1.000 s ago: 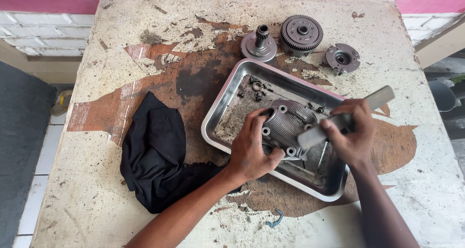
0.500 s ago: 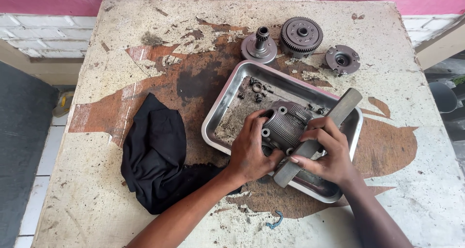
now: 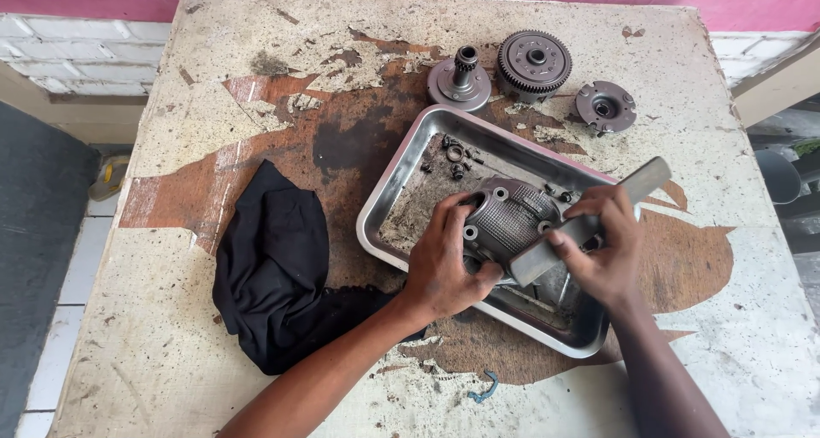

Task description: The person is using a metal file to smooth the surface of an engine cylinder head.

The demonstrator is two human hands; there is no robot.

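A grey ribbed metal engine cover (image 3: 511, 218) lies in a steel tray (image 3: 401, 177) in the middle of the table. My left hand (image 3: 444, 263) grips the cover's near left edge. My right hand (image 3: 605, 246) holds a flat grey metal bar (image 3: 642, 184) slanted across the cover, its lower end by my left thumb and its upper end over the tray's right rim. Small washers and bolts (image 3: 453, 154) lie in the tray's far corner.
A black cloth (image 3: 273, 271) lies left of the tray. Behind the tray stand a hub with a short shaft (image 3: 460, 81), a toothed gear drum (image 3: 535, 60) and a small round plate (image 3: 605, 105). The tabletop (image 3: 213, 105) is worn and flaking.
My right hand has swung the bar from a flatter position to a steeper slant, then tilted it back a little and slid it lower across the cover. My left hand stays on the cover.
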